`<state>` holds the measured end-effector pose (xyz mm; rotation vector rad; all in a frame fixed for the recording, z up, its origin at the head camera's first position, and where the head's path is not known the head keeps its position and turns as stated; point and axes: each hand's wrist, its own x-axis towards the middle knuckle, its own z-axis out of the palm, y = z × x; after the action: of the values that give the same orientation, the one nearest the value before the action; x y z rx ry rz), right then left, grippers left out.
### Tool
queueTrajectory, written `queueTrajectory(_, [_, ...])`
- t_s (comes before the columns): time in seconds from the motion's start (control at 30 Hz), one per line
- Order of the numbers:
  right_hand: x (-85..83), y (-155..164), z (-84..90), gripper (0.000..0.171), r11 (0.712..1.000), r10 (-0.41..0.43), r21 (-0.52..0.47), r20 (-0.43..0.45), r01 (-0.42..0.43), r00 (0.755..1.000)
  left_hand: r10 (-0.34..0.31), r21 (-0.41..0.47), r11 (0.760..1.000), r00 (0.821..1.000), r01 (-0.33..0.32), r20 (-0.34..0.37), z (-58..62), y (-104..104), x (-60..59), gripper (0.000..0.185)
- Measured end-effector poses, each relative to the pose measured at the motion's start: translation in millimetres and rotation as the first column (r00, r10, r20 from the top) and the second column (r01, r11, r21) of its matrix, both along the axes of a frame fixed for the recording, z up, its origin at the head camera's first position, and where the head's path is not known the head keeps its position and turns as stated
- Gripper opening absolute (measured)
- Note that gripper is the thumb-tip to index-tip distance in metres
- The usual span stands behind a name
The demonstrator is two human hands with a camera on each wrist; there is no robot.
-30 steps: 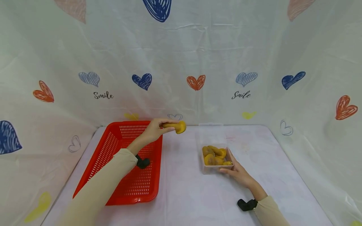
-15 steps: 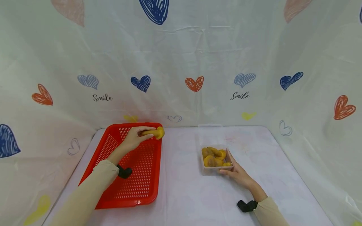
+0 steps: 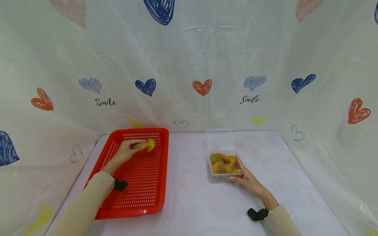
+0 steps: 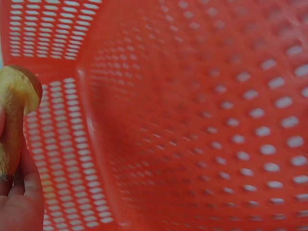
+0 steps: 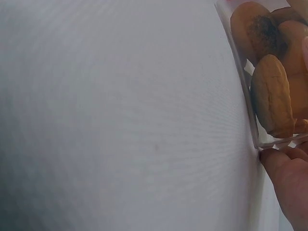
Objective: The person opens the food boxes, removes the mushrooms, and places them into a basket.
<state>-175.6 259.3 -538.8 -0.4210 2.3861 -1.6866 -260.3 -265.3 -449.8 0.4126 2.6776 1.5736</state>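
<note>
Left of centre, the left hand (image 3: 127, 149) pinches a mushroom (image 3: 151, 145) over the red basket (image 3: 144, 180), seemingly mid-transfer, which calls for lowering; the right hand (image 3: 250, 181) grips a plastic box (image 3: 219, 178).

The head view is lit softly and evenly, with a faint sheen spread over the sheet (image 3: 177, 49) and a small glint caught on the front rim of the basket (image 3: 164, 183) — its sides are stretched towards the edges. At left wrist, the rightmost holes are blurred; at right wrist, the table (image 5: 120, 120) is hazily rendered — darkened at lower left.
</note>
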Motion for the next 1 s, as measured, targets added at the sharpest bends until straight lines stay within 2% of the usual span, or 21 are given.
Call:
queueTrajectory(0.23, [1.2,-0.9,-0.3,0.097,1.000,0.002,-0.006,0.002,-0.002,1.000,0.013,-0.049,0.999,1.000,-0.012,0.010,-16.6,-12.2,2.4,0.033])
queueTrajectory(0.47, [2.6,-2.2,0.4,0.098,1.000,-0.006,-0.017,0.016,0.006,1.000,0.020,-0.073,0.997,0.998,-0.015,0.068,-28.1,-18.0,3.3,0.031])
queueTrajectory(0.8, [2.0,-2.3,1.9,0.098,1.000,-0.011,-0.021,0.021,0.011,1.000,-0.031,-0.055,0.998,0.998,0.033,0.047,-30.4,-24.5,2.9,0.032])
queueTrajectory(0.9, [1.9,-2.1,2.7,0.098,1.000,-0.006,-0.021,0.022,0.006,1.000,-0.040,-0.047,0.998,0.997,0.044,0.069,-28.5,-25.3,4.0,0.033])
queueTrajectory(1.0, [1.7,-1.9,3.5,0.098,1.000,-0.003,-0.025,0.023,0.003,1.000,-0.034,-0.082,0.996,0.995,0.041,0.089,-24.7,-26.1,5.8,0.036])
